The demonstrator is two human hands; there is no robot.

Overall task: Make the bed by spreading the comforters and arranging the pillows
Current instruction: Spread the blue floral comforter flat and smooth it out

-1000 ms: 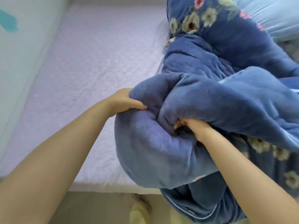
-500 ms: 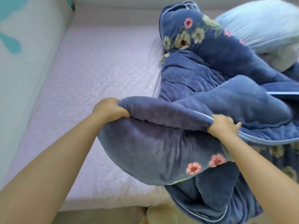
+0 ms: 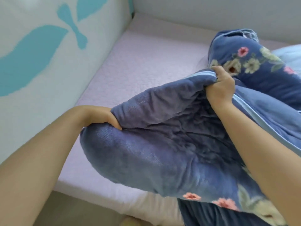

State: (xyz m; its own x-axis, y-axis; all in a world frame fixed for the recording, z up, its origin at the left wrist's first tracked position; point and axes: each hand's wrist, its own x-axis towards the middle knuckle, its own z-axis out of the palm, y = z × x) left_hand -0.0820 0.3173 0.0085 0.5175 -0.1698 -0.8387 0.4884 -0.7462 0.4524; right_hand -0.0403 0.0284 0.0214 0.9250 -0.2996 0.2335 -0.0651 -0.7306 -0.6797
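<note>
Both hands, left [image 3: 104, 117] and right [image 3: 222, 86], grip the blue comforter [image 3: 162, 152] above the lilac mattress [image 3: 138, 66].

head view, close, looking down at bed [image 3: 146, 66]

A white padded wall panel [image 3: 48, 75] printed with large teal leaf shapes [image 3: 29, 57] rises along the left side. A plain white panel [image 3: 203, 12] meets it at the far corner, where a thin dark teal strip [image 3: 131, 8] shows in the seam. Below the padded panel, at the bottom edge, lies a beige floor [image 3: 73, 214], with a small pale yellow object [image 3: 133, 221] partly in view on it.
</note>
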